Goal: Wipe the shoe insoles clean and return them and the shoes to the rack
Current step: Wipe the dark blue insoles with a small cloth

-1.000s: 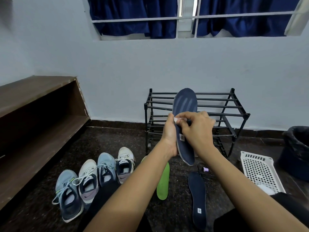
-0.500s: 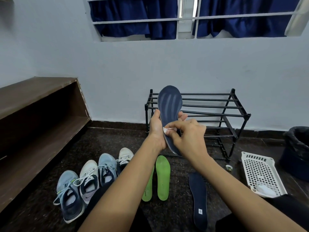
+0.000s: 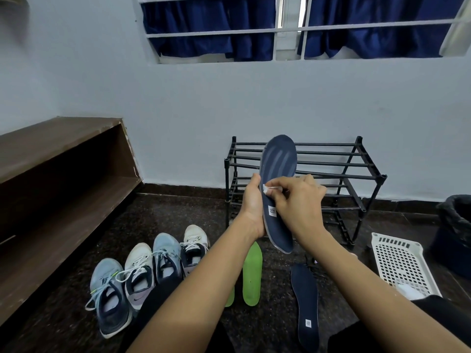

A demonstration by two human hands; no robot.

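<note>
Early stage: your left hand grips the navy insole upright; right hand fingers pinch a white wipe on it. Green insoles, second navy insole and sneakers aren't on the rack yet.

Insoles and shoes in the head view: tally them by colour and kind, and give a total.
Navy insoles: 2 (one held, one on the floor)
Green insoles: 2
Shoes: 4
Total: 8

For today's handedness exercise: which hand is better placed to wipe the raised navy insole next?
Right. The right hand pinches the white wipe against the navy insole, while the left hand grips its edge, holding it up.
</note>
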